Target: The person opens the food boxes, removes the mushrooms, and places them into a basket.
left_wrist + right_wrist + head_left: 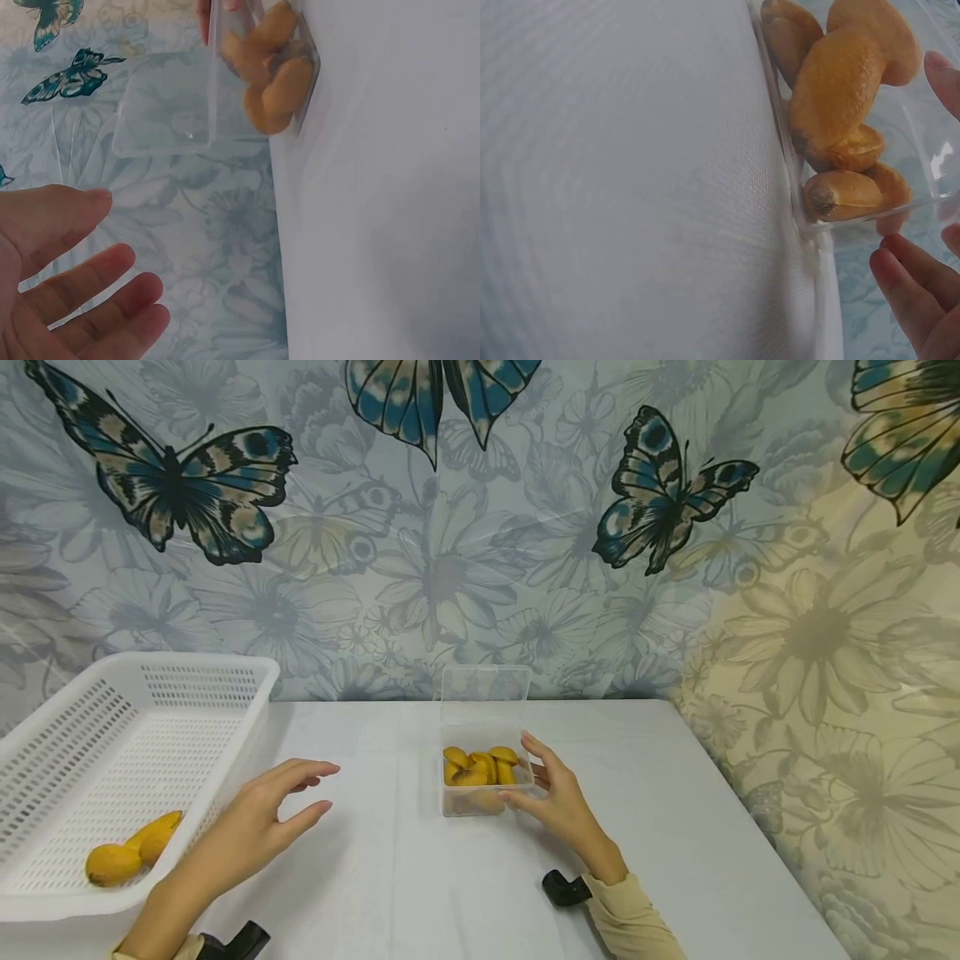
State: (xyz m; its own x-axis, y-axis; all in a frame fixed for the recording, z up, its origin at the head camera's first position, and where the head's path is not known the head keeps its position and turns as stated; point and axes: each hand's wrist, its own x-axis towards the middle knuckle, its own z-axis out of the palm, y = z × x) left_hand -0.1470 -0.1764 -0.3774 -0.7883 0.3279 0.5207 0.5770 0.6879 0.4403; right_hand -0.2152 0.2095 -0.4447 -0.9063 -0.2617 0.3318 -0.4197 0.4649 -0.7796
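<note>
Your clear box (486, 805) sits at the centre of the frame on the white tabletop (405, 877), mouth up, its front edge running left to right; its lid (485, 685) stands raised behind. Of the yellow pieces (470, 776) inside, the front-left one lies roughly crosswise, while a middle one slants toward lower right. Your right hand (558, 802), entering from lower right, points up and left, thumb and fingers spread about the box's right side, thumb at its front corner. Your left hand (258, 814) hovers left of centre, fingers pointing right, thumb spread below, holding nothing. A white basket (273, 670) fills the left side.
</note>
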